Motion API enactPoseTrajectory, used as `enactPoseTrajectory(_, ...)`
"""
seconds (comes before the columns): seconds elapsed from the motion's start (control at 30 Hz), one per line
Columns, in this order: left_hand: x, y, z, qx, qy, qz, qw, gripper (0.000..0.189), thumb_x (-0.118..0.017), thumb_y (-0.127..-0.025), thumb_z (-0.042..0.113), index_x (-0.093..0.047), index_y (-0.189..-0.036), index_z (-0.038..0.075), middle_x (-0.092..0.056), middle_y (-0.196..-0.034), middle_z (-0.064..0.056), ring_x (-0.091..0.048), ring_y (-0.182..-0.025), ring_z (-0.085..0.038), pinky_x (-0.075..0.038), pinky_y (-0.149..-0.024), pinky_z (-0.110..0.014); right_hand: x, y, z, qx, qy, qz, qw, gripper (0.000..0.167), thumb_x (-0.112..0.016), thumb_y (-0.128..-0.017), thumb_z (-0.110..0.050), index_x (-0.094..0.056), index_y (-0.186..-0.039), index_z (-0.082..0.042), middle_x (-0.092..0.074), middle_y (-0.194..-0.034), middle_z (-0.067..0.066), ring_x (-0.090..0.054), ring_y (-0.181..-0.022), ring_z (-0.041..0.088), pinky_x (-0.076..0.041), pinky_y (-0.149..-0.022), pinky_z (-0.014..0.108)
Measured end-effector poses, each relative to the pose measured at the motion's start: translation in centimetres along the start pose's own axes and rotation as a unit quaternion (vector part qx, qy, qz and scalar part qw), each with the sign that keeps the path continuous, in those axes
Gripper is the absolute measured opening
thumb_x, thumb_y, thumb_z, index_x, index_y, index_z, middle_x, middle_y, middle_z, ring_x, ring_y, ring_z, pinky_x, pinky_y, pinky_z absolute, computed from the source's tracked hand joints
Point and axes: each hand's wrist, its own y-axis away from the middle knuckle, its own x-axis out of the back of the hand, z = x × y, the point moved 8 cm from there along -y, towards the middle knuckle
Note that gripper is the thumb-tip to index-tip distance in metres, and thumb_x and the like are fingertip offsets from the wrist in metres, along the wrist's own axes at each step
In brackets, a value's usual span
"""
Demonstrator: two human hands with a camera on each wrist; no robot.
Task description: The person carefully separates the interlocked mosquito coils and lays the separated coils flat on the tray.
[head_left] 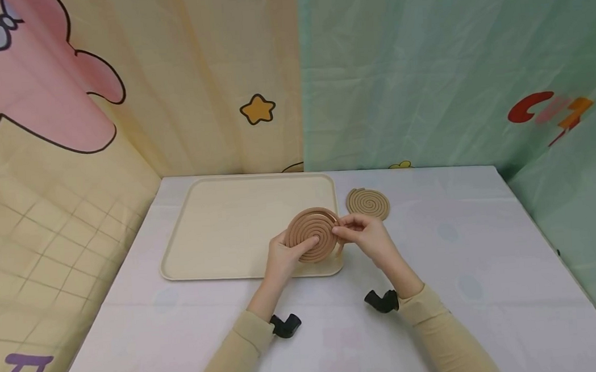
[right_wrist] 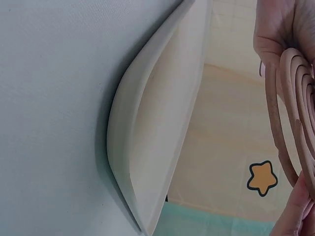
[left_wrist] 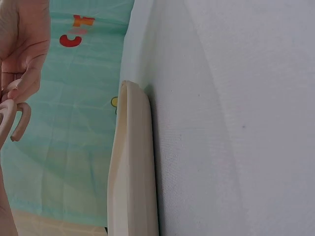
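Note:
A brown mosquito coil (head_left: 307,229) is held above the tray's near right corner. My left hand (head_left: 282,261) grips it from the left, thumb laid across its rings. On the right rim, my right hand (head_left: 367,236) pinches the outer strand between thumb and fingers. In the right wrist view, the coil (right_wrist: 290,93) is seen nearly edge-on, one outer strand standing apart from the other rings. A curved loose end of the coil (left_wrist: 22,123) hangs below the right hand in the left wrist view. Another mosquito coil (head_left: 368,203) lies flat on the table behind my right hand.
A cream rectangular tray (head_left: 218,225) with a low raised rim stands on the white-covered table (head_left: 460,244). Patterned curtains (head_left: 404,77) hang behind the table and along its sides. Black wrist cameras (head_left: 286,326) sit at both sleeve cuffs.

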Motion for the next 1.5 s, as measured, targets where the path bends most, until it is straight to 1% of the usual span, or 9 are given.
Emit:
enactPoseTrajectory(0.1, 0.1, -0.1, 0.0, 0.002, 0.001, 0.002, 1.0, 0.039, -0.083, -0.079, 0.019, -0.072, -0.112, 0.002, -0.075, -0.105, -0.013, -0.07, -0.092, -0.015, -0.058, -0.083, -0.03, -0.1, 0.0, 0.0, 0.002, -0.001, -0.007, 1.0, 0.027, -0.074, -0.088, -0.012, -0.066, -0.104, 0.007, -0.071, -0.086, -0.002, -0.069, -0.076, 0.008, -0.059, -0.076, 0.028)
enactPoseTrajectory(0.2, 0.1, -0.2, -0.1, 0.009, -0.014, -0.005, 0.9999, 0.04, -0.083, -0.079, 0.022, -0.072, -0.112, 0.003, -0.075, -0.104, -0.012, -0.07, -0.09, -0.013, -0.058, -0.081, -0.029, -0.1, 0.2, -0.5, 0.023, 0.042, -0.004, 0.9988, 0.025, -0.076, -0.086, -0.012, -0.067, -0.103, 0.004, -0.071, -0.088, 0.004, -0.068, -0.076, 0.008, -0.058, -0.074, 0.028)
enactPoseTrajectory(0.33, -0.4, -0.2, -0.3, 0.025, -0.033, -0.04, 0.9983, 0.038, -0.083, -0.079, 0.02, -0.072, -0.112, 0.005, -0.075, -0.1, -0.011, -0.068, -0.083, -0.01, -0.057, -0.075, -0.026, 0.0, 0.3, -1.8, 0.074, 0.12, 0.005, 0.9899, 0.026, -0.078, -0.084, -0.014, -0.07, -0.106, -0.001, -0.07, -0.092, 0.011, -0.065, -0.079, 0.011, -0.054, -0.069, 0.024)
enactPoseTrajectory(0.5, -1.2, -0.1, -0.3, 0.029, -0.054, -0.079, 0.995, 0.036, -0.082, -0.08, 0.018, -0.072, -0.112, 0.004, -0.075, -0.098, -0.012, -0.067, -0.082, -0.01, -0.055, -0.073, -0.025, -0.1, 0.4, -2.5, 0.103, 0.154, -0.001, 0.9827, 0.028, -0.079, -0.084, -0.016, -0.071, -0.108, -0.004, -0.067, -0.095, 0.011, -0.066, -0.084, 0.018, -0.055, -0.068, 0.023)
enactPoseTrajectory(0.73, -1.0, -0.1, -0.2, 0.029, -0.039, -0.057, 0.9972, 0.039, -0.082, -0.08, 0.02, -0.072, -0.114, 0.005, -0.075, -0.102, -0.011, -0.069, -0.086, -0.012, -0.057, -0.078, -0.027, 0.2, 0.1, -1.7, 0.066, 0.114, 0.003, 0.9913, 0.028, -0.078, -0.084, -0.016, -0.071, -0.108, -0.003, -0.071, -0.095, 0.011, -0.063, -0.082, 0.013, -0.053, -0.066, 0.023)
enactPoseTrajectory(0.97, -0.3, -0.1, -0.5, 0.037, 0.045, 0.008, 0.9983, 0.042, -0.08, -0.081, 0.016, -0.068, -0.118, 0.001, -0.074, -0.107, -0.012, -0.069, -0.09, -0.011, -0.057, -0.084, -0.026, -0.1, 0.0, -0.8, 0.038, -0.009, 0.042, 0.9983, 0.027, -0.077, -0.084, -0.006, -0.067, -0.106, 0.006, -0.064, -0.081, -0.004, -0.06, -0.071, 0.005, -0.053, -0.064, 0.02)
enactPoseTrajectory(1.13, 0.1, 0.1, -0.3, 0.021, 0.062, 0.031, 0.9974, 0.043, -0.079, -0.081, 0.016, -0.067, -0.121, 0.002, -0.073, -0.111, -0.011, -0.069, -0.094, -0.01, -0.057, -0.084, -0.024, -1.0, 0.0, 0.3, 0.014, -0.092, 0.024, 0.9954, 0.024, -0.074, -0.085, -0.003, -0.062, -0.103, 0.007, -0.066, -0.082, -0.005, -0.064, -0.074, 0.005, -0.057, -0.071, 0.021)
enactPoseTrajectory(1.33, 0.5, -0.1, -0.3, 0.016, 0.031, 0.033, 0.9989, 0.037, -0.081, -0.08, 0.015, -0.07, -0.112, -0.001, -0.075, -0.101, -0.01, -0.068, -0.084, -0.008, -0.058, -0.076, -0.024, -1.2, 0.1, 0.6, 0.013, -0.051, -0.012, 0.9985, 0.027, -0.074, -0.087, -0.008, -0.063, -0.107, 0.007, -0.069, -0.09, 0.0, -0.067, -0.076, 0.008, -0.059, -0.074, 0.026)
enactPoseTrajectory(1.5, 0.2, -0.2, -0.2, 0.018, -0.016, -0.012, 0.9996, 0.035, -0.082, -0.08, 0.021, -0.073, -0.108, 0.002, -0.076, -0.096, -0.009, -0.069, -0.08, -0.009, -0.057, -0.072, -0.023, -0.5, 0.1, 0.0, 0.031, 0.054, -0.01, 0.998, 0.026, -0.077, -0.085, -0.015, -0.068, -0.104, 0.001, -0.073, -0.094, 0.009, -0.065, -0.077, 0.009, -0.056, -0.072, 0.028)
